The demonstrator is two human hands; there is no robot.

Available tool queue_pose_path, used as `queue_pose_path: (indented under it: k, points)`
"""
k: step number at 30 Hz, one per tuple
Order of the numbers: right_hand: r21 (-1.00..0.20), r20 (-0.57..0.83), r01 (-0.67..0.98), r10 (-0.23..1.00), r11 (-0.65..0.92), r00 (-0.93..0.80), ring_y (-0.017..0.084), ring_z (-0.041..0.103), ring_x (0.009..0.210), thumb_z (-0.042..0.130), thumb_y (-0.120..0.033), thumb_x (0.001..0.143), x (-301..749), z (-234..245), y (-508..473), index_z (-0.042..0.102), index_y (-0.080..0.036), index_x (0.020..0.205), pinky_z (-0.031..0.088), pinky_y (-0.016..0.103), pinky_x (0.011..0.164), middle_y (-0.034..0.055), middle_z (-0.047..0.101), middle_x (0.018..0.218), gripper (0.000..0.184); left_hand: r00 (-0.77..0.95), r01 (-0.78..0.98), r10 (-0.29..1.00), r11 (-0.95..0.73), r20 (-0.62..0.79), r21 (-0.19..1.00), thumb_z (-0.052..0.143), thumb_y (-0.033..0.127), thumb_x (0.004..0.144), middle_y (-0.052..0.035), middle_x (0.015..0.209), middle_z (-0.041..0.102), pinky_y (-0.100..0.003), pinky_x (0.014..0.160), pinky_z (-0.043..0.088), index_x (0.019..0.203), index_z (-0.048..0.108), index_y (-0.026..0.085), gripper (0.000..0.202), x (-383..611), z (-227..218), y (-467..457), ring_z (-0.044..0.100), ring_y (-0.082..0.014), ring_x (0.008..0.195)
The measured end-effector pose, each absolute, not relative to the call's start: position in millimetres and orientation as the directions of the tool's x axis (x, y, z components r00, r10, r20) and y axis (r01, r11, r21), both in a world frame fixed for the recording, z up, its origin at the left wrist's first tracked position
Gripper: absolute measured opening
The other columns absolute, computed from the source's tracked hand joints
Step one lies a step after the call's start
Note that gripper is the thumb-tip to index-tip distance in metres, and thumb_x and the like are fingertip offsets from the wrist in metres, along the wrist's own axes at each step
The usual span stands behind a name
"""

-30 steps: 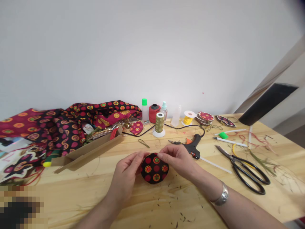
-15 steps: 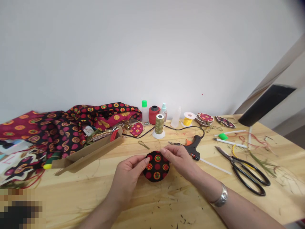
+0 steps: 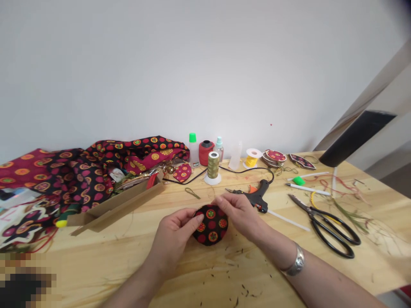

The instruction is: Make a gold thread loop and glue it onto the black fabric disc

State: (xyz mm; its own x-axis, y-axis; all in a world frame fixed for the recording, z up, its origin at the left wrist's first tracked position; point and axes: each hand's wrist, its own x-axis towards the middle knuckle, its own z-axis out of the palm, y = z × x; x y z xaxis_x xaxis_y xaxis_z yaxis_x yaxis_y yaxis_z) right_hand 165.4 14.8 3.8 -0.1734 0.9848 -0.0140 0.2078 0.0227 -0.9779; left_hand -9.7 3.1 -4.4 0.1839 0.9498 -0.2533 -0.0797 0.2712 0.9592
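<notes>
Between my hands is a round, fabric-covered disc [image 3: 210, 226], black with red dots and orange-and-green flower medallions. My left hand [image 3: 175, 233] pinches its left edge, the thumb lying on the patterned face. At the upper right edge, my right hand [image 3: 239, 214] grips it between thumb and fingers; a silver cuff is on that wrist. The fingers behind the disc are hidden. Just beyond my right hand lies a black hot glue gun [image 3: 257, 197] with a glue stick in its rear. A small loop of olive cord [image 3: 192, 193] rests behind the disc.
Black-handled scissors [image 3: 324, 222] lie at right, near a white pen [image 3: 308, 189] and loose cords. Thread spools [image 3: 213, 166] and a green-capped bottle [image 3: 193, 150] stand along the wall. Patterned fabric [image 3: 96, 171] and a cardboard tray [image 3: 118, 207] fill the left. Dark scraps litter the front.
Both hands keep hold of the disc, which has turned very slightly. The whole view has shifted a little, with things on the table appearing slightly further left.
</notes>
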Motion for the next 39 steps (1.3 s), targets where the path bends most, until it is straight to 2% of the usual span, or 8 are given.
queue_pose_path:
  k: [4, 8, 12, 16, 20, 24, 28, 39]
  points:
    - [-0.992, -0.094, 0.101, 0.979, -0.076, -0.183, 0.009, 0.044, 0.054, 0.057, -0.049, 0.077, 164.8, 4.4, 16.6, 0.060, -0.013, 0.068, 0.036, 0.021, 0.052, -0.0016, 0.053, 0.058, 0.037, 0.082, -0.246, 0.964, 0.264, -0.251, 0.933, 0.071, 0.029, 0.069, -0.0034, 0.072, 0.073, -0.024, 0.067, 0.050, 0.082, 0.072, 0.014, 0.020, -11.3, -7.7, 7.4, 0.063, -0.0148, 0.069]
    - [-0.986, -0.167, 0.041, 0.969, -0.163, -0.184, 0.009, 0.050, 0.056, 0.067, -0.038, 0.068, 164.2, 2.4, 19.2, 0.062, -0.012, 0.072, 0.041, 0.023, 0.057, 0.0000, 0.059, 0.064, 0.027, 0.124, -0.283, 0.960, 0.275, -0.249, 0.919, 0.070, 0.027, 0.071, -0.0033, 0.072, 0.072, -0.024, 0.065, 0.050, 0.082, 0.071, 0.014, 0.017, -12.1, -8.1, 7.9, 0.062, -0.0141, 0.066]
    - [-0.981, -0.129, 0.170, 0.969, -0.094, -0.209, 0.009, 0.049, 0.055, 0.063, -0.031, 0.071, 167.7, 2.2, 19.7, 0.063, -0.012, 0.071, 0.039, 0.023, 0.055, -0.0002, 0.059, 0.063, 0.019, 0.177, -0.248, 0.947, 0.308, -0.270, 0.919, 0.069, 0.030, 0.073, -0.0035, 0.082, 0.073, -0.024, 0.067, 0.050, 0.092, 0.071, 0.017, 0.023, -12.4, -5.1, 5.1, 0.063, -0.0157, 0.076]
    - [-0.946, -0.053, 0.318, 0.943, 0.058, -0.328, 0.010, 0.049, 0.059, 0.060, -0.029, 0.076, 171.0, 6.3, 15.9, 0.068, -0.014, 0.076, 0.038, 0.021, 0.054, -0.0002, 0.061, 0.065, 0.016, 0.190, -0.112, 0.942, 0.302, -0.278, 0.947, 0.073, 0.028, 0.068, -0.0030, 0.080, 0.074, -0.022, 0.068, 0.049, 0.086, 0.073, 0.017, 0.021, -12.0, -4.3, 3.9, 0.063, -0.0148, 0.074]
    - [-0.956, 0.002, 0.277, 0.953, 0.090, -0.303, 0.012, 0.054, 0.067, 0.057, -0.033, 0.080, 170.4, 6.4, 15.0, 0.068, -0.015, 0.082, 0.043, 0.023, 0.062, 0.0020, 0.066, 0.075, 0.022, 0.157, -0.128, 0.951, 0.287, -0.267, 0.949, 0.074, 0.027, 0.066, -0.0028, 0.075, 0.074, -0.021, 0.067, 0.049, 0.084, 0.073, 0.016, 0.021, -10.6, -7.5, 5.8, 0.063, -0.0141, 0.071]
    - [-0.979, -0.073, 0.203, 0.954, -0.013, -0.291, 0.015, 0.058, 0.072, 0.059, -0.040, 0.078, 166.3, 1.3, 16.9, 0.066, -0.013, 0.088, 0.046, 0.028, 0.067, 0.0056, 0.068, 0.082, 0.030, 0.037, -0.324, 0.960, 0.274, -0.277, 0.906, 0.076, 0.027, 0.063, -0.0032, 0.078, 0.074, -0.024, 0.068, 0.051, 0.085, 0.072, 0.016, 0.025, -10.5, -10.1, 10.2, 0.064, -0.0149, 0.072]
    - [-0.981, -0.188, 0.102, 0.948, -0.166, -0.259, 0.014, 0.058, 0.064, 0.066, -0.031, 0.070, 161.8, 0.3, 18.3, 0.064, -0.012, 0.077, 0.047, 0.029, 0.065, 0.0041, 0.066, 0.072, 0.020, 0.048, -0.384, 0.960, 0.273, -0.276, 0.882, 0.075, 0.024, 0.064, -0.0049, 0.079, 0.073, -0.025, 0.065, 0.051, 0.084, 0.071, 0.014, 0.024, -12.1, -9.8, 11.2, 0.064, -0.0149, 0.070]
    - [-0.956, -0.022, 0.283, 0.941, 0.080, -0.339, 0.010, 0.050, 0.062, 0.060, -0.026, 0.077, 170.6, 6.8, 16.2, 0.067, -0.015, 0.078, 0.040, 0.021, 0.057, -0.0001, 0.062, 0.068, 0.014, 0.181, -0.068, 0.963, 0.216, -0.201, 0.974, 0.073, 0.027, 0.067, -0.0037, 0.081, 0.074, -0.021, 0.070, 0.048, 0.084, 0.073, 0.017, 0.020, -11.6, -6.2, 5.7, 0.063, -0.0151, 0.076]
